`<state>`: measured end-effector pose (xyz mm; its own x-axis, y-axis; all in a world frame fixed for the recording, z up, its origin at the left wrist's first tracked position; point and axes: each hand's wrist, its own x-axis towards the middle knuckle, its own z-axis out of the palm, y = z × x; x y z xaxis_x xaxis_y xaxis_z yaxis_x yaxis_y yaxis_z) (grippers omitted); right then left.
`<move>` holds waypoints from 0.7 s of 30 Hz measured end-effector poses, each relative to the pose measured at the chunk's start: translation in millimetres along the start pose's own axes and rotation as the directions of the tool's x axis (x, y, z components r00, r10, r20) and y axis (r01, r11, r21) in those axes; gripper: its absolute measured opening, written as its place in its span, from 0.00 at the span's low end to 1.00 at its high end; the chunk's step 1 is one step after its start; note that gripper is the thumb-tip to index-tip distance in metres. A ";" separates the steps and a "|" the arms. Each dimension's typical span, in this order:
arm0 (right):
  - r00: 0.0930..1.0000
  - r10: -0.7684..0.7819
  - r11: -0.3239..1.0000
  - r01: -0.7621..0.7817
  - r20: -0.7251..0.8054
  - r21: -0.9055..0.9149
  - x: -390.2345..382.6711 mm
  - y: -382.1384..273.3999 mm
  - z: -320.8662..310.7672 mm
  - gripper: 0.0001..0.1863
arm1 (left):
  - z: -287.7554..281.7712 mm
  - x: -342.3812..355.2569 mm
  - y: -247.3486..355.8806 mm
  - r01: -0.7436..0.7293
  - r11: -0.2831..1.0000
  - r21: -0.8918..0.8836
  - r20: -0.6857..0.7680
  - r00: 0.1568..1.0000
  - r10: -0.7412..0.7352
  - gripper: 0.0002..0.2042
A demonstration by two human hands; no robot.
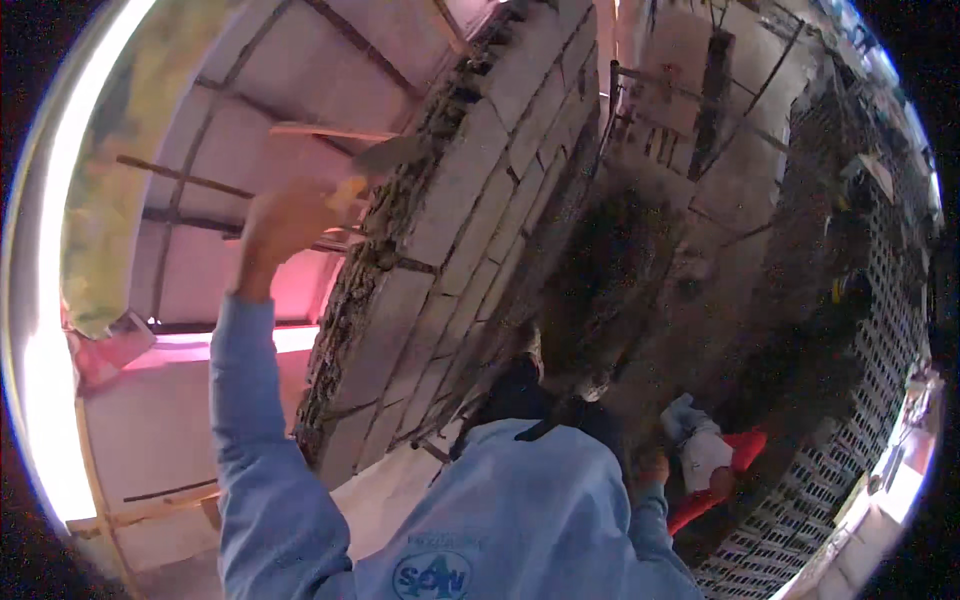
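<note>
My left hand (290, 225) is raised and closed round the yellow handle of a trowel (388, 156). The trowel's blade is over the mortar-covered top (385, 215) of a wall of large pale blocks (440, 225), close to it; I cannot tell whether they touch. My right hand (652, 468) hangs low beside my body, and its fingers are too dark and small to read. Next to it is a grey, white and red shape (708, 460) that I cannot make out.
Perforated bricks (850, 430) are stacked in a long row on the right. Metal poles (740, 120) stand at the far end. Wooden boards and bars (330, 131) jut out beyond the wall on the left. The floor (620, 270) between wall and bricks is dark.
</note>
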<state>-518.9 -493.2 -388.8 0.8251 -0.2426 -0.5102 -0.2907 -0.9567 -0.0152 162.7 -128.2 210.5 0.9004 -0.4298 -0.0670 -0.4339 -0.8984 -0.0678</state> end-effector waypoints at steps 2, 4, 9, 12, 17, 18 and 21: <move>0.996 -0.025 0.988 0.038 -0.084 0.151 17.5 8.6 -22.0 0.19 | 21.7 11.0 -42.2 -0.107 0.990 0.088 0.049 0.993 0.103 0.18; 0.989 0.023 0.950 0.024 -0.148 0.311 21.9 4.0 -40.5 0.17 | 28.7 24.8 -64.0 -0.211 0.969 0.124 0.142 0.971 0.193 0.19; 0.984 0.143 0.875 -0.077 -0.102 0.477 38.7 -21.1 -89.2 0.13 | -18.8 42.6 -41.6 -0.370 0.878 0.303 0.172 0.928 0.331 0.20; 0.978 0.198 0.770 -0.119 -0.058 0.627 52.4 -20.6 -73.6 0.12 | -9.8 57.5 -84.8 -0.317 0.898 0.306 0.056 0.947 0.315 0.19; 0.957 0.285 0.601 -0.226 0.058 0.767 45.7 -21.4 -33.2 0.10 | -9.8 60.5 -91.9 -0.271 0.940 0.207 -0.080 0.953 0.292 0.18; 0.953 0.293 0.562 -0.240 0.081 0.792 43.3 -22.0 -25.3 0.10 | 1.4 62.7 -97.6 -0.266 0.945 0.191 -0.096 0.953 0.287 0.18; 0.930 0.315 0.426 -0.315 0.187 0.848 27.9 -21.7 4.8 0.09 | 29.1 71.2 -80.7 -0.242 0.968 0.072 -0.015 0.970 0.244 0.20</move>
<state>-491.9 -478.5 -406.8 0.5853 -0.4970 -0.6406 -0.7946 -0.1946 -0.5750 260.8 -83.7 182.2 0.7678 -0.6372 -0.0667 -0.6402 -0.7587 -0.1210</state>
